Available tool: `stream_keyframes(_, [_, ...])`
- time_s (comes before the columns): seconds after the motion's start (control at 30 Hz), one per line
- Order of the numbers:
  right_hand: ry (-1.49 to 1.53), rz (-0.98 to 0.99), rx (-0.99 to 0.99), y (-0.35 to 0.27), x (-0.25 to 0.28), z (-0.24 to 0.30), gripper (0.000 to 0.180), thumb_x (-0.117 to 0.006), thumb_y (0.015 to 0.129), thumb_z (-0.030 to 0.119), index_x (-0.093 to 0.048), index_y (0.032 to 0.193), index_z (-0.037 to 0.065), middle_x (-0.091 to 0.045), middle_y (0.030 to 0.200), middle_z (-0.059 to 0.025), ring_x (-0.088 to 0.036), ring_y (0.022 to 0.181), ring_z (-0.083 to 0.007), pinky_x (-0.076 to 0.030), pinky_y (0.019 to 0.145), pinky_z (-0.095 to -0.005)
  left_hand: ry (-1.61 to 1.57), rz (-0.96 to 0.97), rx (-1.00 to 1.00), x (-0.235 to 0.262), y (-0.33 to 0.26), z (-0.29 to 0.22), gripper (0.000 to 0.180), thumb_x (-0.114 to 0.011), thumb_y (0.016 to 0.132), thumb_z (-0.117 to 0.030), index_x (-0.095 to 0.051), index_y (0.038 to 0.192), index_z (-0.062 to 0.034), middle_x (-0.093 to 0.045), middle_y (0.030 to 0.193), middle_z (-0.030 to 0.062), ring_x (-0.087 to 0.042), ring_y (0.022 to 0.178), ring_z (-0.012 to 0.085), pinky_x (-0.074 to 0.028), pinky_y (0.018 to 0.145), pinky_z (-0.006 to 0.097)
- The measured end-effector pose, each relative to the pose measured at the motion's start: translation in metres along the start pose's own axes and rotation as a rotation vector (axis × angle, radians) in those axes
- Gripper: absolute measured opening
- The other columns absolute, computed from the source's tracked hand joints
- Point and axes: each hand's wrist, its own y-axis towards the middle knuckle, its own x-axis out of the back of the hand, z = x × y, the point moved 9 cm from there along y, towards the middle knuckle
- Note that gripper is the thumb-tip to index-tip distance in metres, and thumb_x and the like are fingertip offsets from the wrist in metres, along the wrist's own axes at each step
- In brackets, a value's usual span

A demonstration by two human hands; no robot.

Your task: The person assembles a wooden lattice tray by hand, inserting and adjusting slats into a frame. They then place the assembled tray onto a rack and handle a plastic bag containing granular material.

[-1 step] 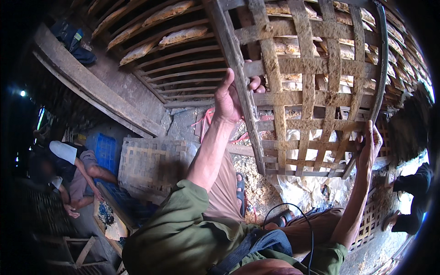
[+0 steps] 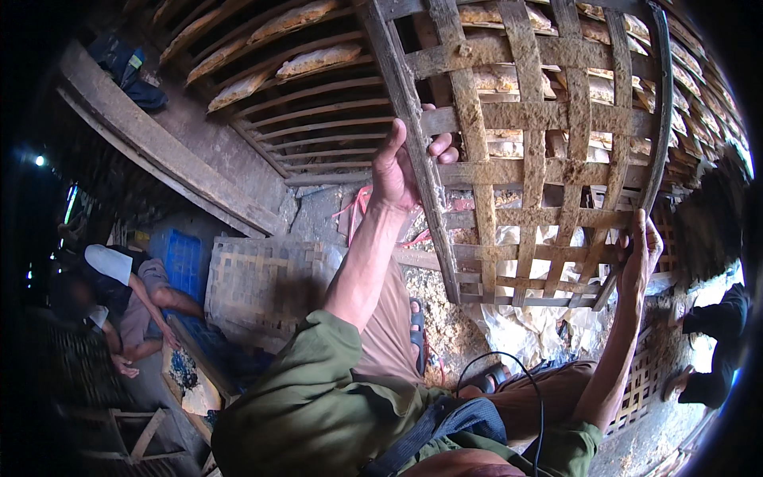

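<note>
Before the brown wooden slatted rack [image 2: 334, 180], left hand [image 2: 395, 175] and right hand [image 2: 640, 253] grip opposite sides of a rectangular tan woven-bamboo tray [image 2: 534, 171], best steadied with even pressure.

Raised, brown-stained woven-slat tray [image 2: 526, 116]

deep shadow darkens the left — glare whitens the right — edges bend.

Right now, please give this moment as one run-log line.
left hand: grips woven tray, left side; right hand: grips tray, right side; slatted rack beyond: holds pale slabs
</note>
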Motion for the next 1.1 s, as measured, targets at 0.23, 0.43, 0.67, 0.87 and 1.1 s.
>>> stream_keyframes(0.23, [-0.003, -0.009, 0.027, 0.004, -0.009, 0.006, 0.04, -0.071, 0.111, 0.046, -0.075, 0.093, 0.011, -0.056, 0.07, 0.0072, -0.044, 0.056, -0.0001, -0.031, 0.048, -0.0198, 0.159, -0.096, 0.043, 0.005, -0.003, -0.003, 0.09, -0.087, 0.079, -0.078, -0.061, 0.139, -0.0156, -0.057, 0.096, 0.0005, -0.063, 0.1, 0.0218, -0.06, 0.097, 0.049])
stream_keyframes(0.43, [-0.002, 0.033, -0.003, 0.005, -0.011, -0.001, 0.039, -0.071, 0.111, 0.045, -0.077, 0.094, 0.01, -0.058, 0.072, 0.0081, -0.045, 0.059, 0.0002, -0.032, 0.05, -0.0192, 0.284, -0.168, 0.032, 0.01, -0.006, 0.0, 0.096, -0.071, 0.074, -0.096, -0.066, 0.125, -0.0145, -0.052, 0.081, -0.0032, -0.062, 0.091, 0.0196, -0.054, 0.086, 0.046])
stream_keyframes(0.67, [-0.012, 0.018, -0.003, 0.006, -0.007, 0.002, 0.038, -0.071, 0.111, 0.045, -0.076, 0.094, 0.012, -0.057, 0.073, 0.0085, -0.042, 0.058, 0.0004, -0.03, 0.05, -0.0197, 0.589, -0.046, -0.01, -0.006, 0.007, -0.007, 0.095, -0.037, 0.088, -0.105, -0.055, 0.074, -0.0126, -0.051, 0.07, 0.0027, -0.059, 0.075, 0.0193, -0.049, 0.077, 0.04])
stream_keyframes(0.87, [-0.032, -0.025, 0.018, 0.007, -0.006, 0.001, 0.039, -0.07, 0.111, 0.047, -0.073, 0.091, 0.013, -0.055, 0.072, 0.0089, -0.04, 0.056, 0.0002, -0.026, 0.05, -0.0214, 0.631, -0.25, -0.026, 0.008, 0.011, -0.003, 0.098, -0.023, 0.094, -0.102, -0.053, 0.067, -0.0129, -0.051, 0.064, 0.0018, -0.051, 0.061, 0.0167, -0.044, 0.067, 0.036])
stream_keyframes(1.1, [-0.117, -0.058, -0.021, 0.002, -0.006, 0.005, 0.042, -0.071, 0.11, 0.05, -0.066, 0.084, 0.017, -0.051, 0.068, 0.0101, -0.038, 0.055, 0.0008, -0.025, 0.05, -0.0221, 1.163, -0.261, 0.089, 0.026, 0.01, -0.006, 0.104, -0.007, 0.096, -0.099, -0.064, 0.084, -0.0116, -0.065, 0.071, 0.0067, -0.067, 0.073, 0.0164, -0.056, 0.075, 0.039])
